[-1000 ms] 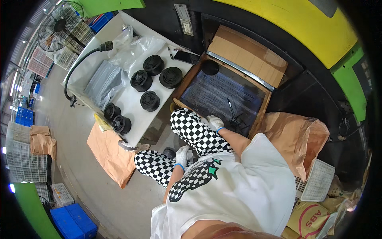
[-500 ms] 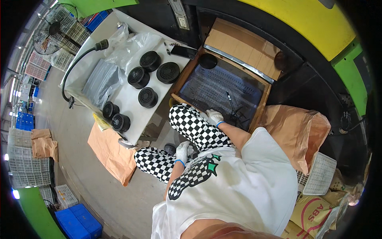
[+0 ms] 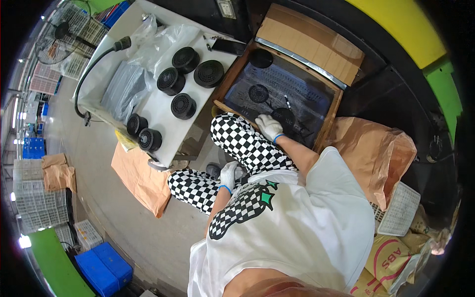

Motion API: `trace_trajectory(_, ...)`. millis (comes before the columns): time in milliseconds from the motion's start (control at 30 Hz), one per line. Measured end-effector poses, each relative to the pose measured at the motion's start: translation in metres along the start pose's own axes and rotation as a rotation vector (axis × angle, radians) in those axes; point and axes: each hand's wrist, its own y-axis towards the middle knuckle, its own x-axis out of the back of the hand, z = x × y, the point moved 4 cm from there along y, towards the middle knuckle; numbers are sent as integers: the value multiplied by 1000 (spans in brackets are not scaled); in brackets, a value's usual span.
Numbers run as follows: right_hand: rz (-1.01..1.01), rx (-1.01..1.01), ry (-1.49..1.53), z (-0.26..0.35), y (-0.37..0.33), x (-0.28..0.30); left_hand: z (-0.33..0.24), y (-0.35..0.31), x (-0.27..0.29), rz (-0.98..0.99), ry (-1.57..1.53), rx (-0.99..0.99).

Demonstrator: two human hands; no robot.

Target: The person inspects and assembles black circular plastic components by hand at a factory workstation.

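My right hand [image 3: 269, 127], in a white glove, reaches over the near edge of a wooden-framed tray [image 3: 324, 131]. Its fingers look loosely stretched, with nothing visible in them. Just beyond the hand, a black perforated disc [image 3: 283, 117] lies among thin dark pieces, with a similar round grille [image 3: 258, 93] farther back. A plain dark disc [image 3: 261, 58] sits in the tray's far left corner. My left hand [image 3: 229, 175], also gloved, is low between my checkered trouser legs [image 3: 237, 143]; its fingers are partly hidden.
On the white table [image 3: 166, 133] at left stand several round black grilled parts [image 3: 183, 106], plastic bags [image 3: 126, 91] and a phone [image 3: 228, 47]. Brown paper sacks [image 3: 368, 153] flank me. A cardboard sheet [image 3: 309, 42] stands behind the tray. A bent hose [image 3: 81, 86] rises at the table's left.
Two round black grilles now lie in the tray where none showed before. My right hand has shifted slightly over the tray's edge. The whole view has tilted a little; my left hand stays low.
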Motion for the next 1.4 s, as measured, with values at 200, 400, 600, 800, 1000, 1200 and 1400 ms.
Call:
trace_trajectory(200, -171, -142, -116, -43, 35, 16, -4, -5, -3, 3, 5, -28)
trace_trajectory(400, 178, -441, -244, -58, 53, 9, 9, 4, 5, -23, 45, 18)
trace_trajectory(600, 274, -328, -600, -24, 23, 34, 0, -2, 1, -2, 71, -6)
trace_trajectory(800, 400, -456, -444, -53, 20, 36, -4, -5, -3, 10, 19, 15)
trace_trajectory(1000, 258, -284, -522, -43, 15, 34, -26, -2, 5, -36, -17, -92)
trace_trajectory(1200, 249, -380, -312, -53, 27, 13, -82, -18, -3, -101, -31, -224)
trace_trajectory(1400, 172, -425, 422, -112, 52, 17, -163, -62, -53, -335, 595, -830)
